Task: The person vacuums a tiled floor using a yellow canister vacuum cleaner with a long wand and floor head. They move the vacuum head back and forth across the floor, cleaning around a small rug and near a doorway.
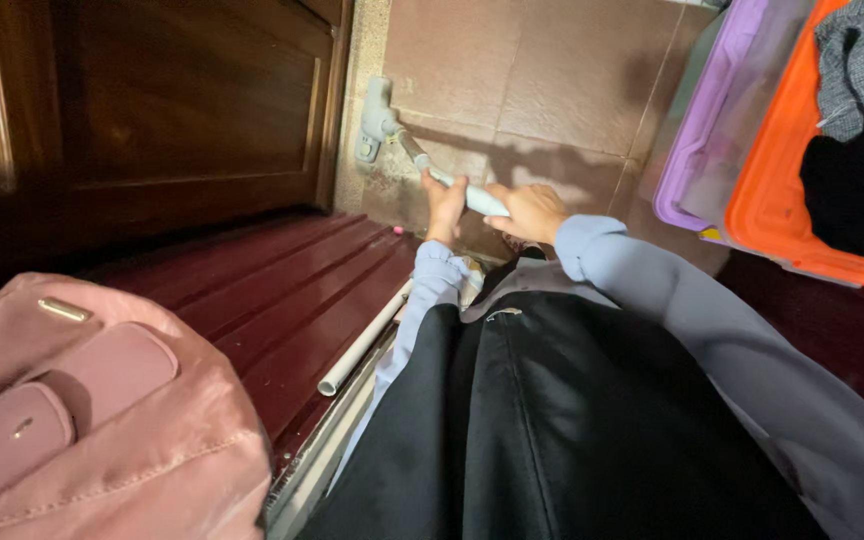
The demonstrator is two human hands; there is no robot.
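1. Pale grey plastic: vacuum wand (452, 182), head view; slants from the hands up and left to its floor head (375, 122), which rests on the reddish-brown tiled floor (542, 70) beside the dark wooden door (152, 110).
2. Left hand (444, 205): wrapped round the wand, further along it; right hand (530, 212): wrapped round it just behind; the two sit near each other, not touching.
3. Progress, as judged: cleaning under way at the corner; how much floor is done cannot be told.
4. Surroundings: pink bag (82, 420), lower left; white pipe (362, 345) along the maroon boards; purple and orange bins (742, 130), right.
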